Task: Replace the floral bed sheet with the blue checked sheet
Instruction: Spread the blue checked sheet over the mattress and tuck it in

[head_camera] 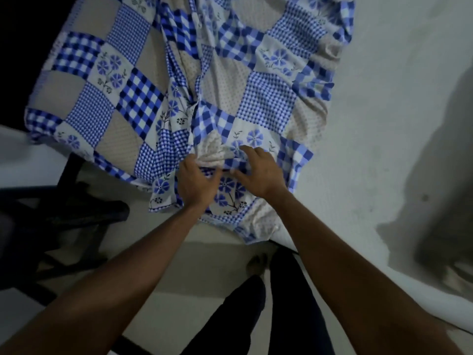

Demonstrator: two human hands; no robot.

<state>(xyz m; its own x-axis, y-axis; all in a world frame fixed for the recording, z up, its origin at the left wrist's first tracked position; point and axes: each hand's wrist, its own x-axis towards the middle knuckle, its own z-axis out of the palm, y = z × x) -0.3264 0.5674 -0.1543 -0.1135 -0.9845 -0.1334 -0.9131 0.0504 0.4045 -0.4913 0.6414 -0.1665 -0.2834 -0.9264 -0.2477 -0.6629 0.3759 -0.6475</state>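
Head view, looking down at the near end of a bed. The pale bare mattress (384, 124) fills the right and far right of the scene, its surface mottled and shadowed at the far right. The blue checked sheet (143, 98), a patchwork of checked, dotted beige and blue-flower squares, lies over the left and centre of the mattress. It is creased along a ridge running from the far edge to the near edge, and its left side hangs past the bed. A dark chair (76, 213) stands on the light floor (204, 272) at the near left, just beside the hanging cloth. Dark trouser legs (240, 316) and one bare foot (256, 263) show at the near centre. Both forearms reach to the sheet's near edge. The left hand (197, 185) has its fingers curled into a bunched fold of the sheet. The right hand (258, 172), just beside it, grips the same gathered cloth with bent fingers. Fingertips are blurred.
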